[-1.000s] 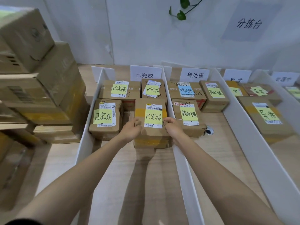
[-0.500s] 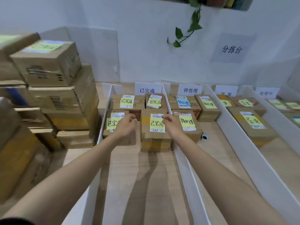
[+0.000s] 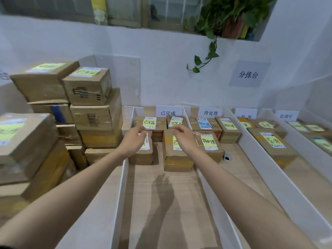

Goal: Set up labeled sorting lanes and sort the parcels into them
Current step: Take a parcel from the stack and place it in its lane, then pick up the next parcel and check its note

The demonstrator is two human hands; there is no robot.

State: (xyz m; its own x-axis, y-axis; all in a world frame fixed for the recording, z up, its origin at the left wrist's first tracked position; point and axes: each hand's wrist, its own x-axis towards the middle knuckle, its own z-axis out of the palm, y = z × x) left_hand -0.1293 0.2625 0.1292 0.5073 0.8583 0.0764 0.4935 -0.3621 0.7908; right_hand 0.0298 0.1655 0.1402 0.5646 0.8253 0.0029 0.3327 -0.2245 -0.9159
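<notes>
Hands above the 已完成 lane, holding nothing

The front parcel (image 3: 177,155) sits in the 已完成 lane (image 3: 125,177) just under my right hand (image 3: 186,141); my left hand (image 3: 133,141) floats over its neighbouring parcel (image 3: 142,155). Both hands hang loosely curled and empty.

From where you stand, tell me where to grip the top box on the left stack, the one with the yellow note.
Take the top box by its two opposite vertical sides, one hand each, coming from the front. It is a squat cube resting flat on the stack, with its left side close against a neighbouring box, so that side is probably tight. Both the left hand and right hand are empty.
</notes>
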